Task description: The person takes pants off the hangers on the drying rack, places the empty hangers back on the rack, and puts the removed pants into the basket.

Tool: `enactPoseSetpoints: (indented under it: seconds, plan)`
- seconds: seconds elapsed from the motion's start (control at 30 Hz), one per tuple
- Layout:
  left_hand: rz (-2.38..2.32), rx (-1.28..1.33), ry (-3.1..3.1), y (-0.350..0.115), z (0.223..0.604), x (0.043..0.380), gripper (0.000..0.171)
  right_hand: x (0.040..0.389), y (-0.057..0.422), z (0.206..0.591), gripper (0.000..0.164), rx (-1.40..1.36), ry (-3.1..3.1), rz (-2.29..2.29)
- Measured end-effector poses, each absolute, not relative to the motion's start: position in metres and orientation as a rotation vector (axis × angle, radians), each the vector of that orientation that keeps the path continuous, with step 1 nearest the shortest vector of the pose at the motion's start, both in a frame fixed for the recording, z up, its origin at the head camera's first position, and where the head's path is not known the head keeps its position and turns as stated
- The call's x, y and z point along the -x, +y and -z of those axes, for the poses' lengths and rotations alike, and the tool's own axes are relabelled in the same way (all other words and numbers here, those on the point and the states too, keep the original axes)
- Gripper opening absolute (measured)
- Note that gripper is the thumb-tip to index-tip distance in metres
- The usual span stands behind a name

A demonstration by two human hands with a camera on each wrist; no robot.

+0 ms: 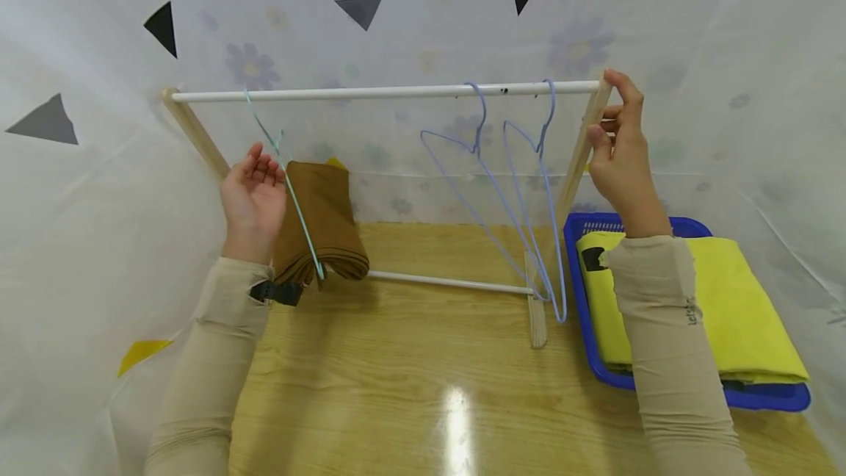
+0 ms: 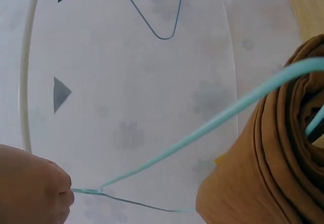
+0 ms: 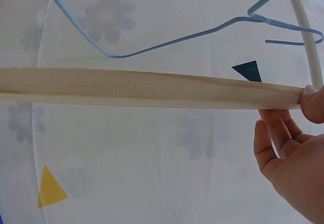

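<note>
A small clothes rack with a white top rod (image 1: 383, 92) and wooden side posts stands on the table. My right hand (image 1: 624, 156) holds the top of its right wooden post (image 3: 152, 88), index finger at the post's end. A teal wire hanger (image 1: 300, 215) hangs near the rod's left end, with folded brown cloth (image 1: 324, 204) draped over it. Beside that hanger is my left hand (image 1: 254, 200), palm up and fingers loosely bent, with nothing in its grasp. In the left wrist view, this hand (image 2: 35, 186) covers the hanger's hook.
Two blue wire hangers (image 1: 489, 182) hang bare toward the rod's right end. At the right, a blue basket (image 1: 598, 369) holds folded yellow cloth (image 1: 740, 307). A lower white bar (image 1: 449, 283) joins the rack near the wooden tabletop (image 1: 370, 388). Behind is a flower-patterned sheet (image 1: 410, 42).
</note>
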State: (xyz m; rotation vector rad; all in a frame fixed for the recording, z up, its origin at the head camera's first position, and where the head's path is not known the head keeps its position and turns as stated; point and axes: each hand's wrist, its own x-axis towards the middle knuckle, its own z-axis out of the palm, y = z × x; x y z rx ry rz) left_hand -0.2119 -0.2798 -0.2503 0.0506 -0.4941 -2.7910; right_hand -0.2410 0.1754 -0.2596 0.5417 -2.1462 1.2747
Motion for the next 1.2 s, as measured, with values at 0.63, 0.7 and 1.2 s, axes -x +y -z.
enactPoseSetpoints:
  seconds: [0.63, 0.7, 1.2]
  plan:
    - [2.855, -0.468, -0.78, -0.307, 0.272, 0.248, 0.014, 0.24, 0.176, 0.258, 0.052, -0.527, -2.159, -1.297]
    - [2.909, -0.403, -0.795, -0.307, 0.275, 0.248, 0.012, 0.24, 0.176, 0.258, 0.052, -0.53, -2.159, -1.296]
    - [3.003, -0.161, -0.804, -0.306, 0.283, 0.254, 0.015, 0.243, 0.177, 0.261, 0.05, -0.551, -2.144, -1.288]
